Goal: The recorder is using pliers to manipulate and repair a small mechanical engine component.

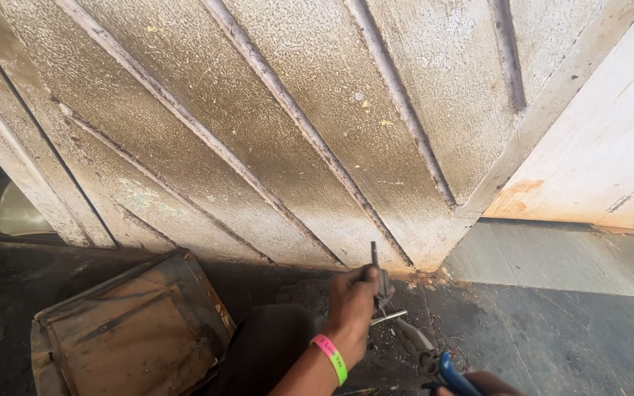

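— What's nearest, at the bottom edge?

— The right hand (487,383), barely in frame, on blue-handled pliers (434,363); I can't tell how its fingers sit.

— And the left hand (350,304)?

— Just above, low centre (green and pink wristband (331,358) on it), fingers closed around a small metal piece (380,282) with a thin rod sticking up past the fingertips.

— Around it?

— A worn brown bag (130,330) lower left, dark floor (552,337), then the ribbed metal door (273,125) filling the upper frame.

Single head view, looking down close at door (273,125) base and floor (552,330)
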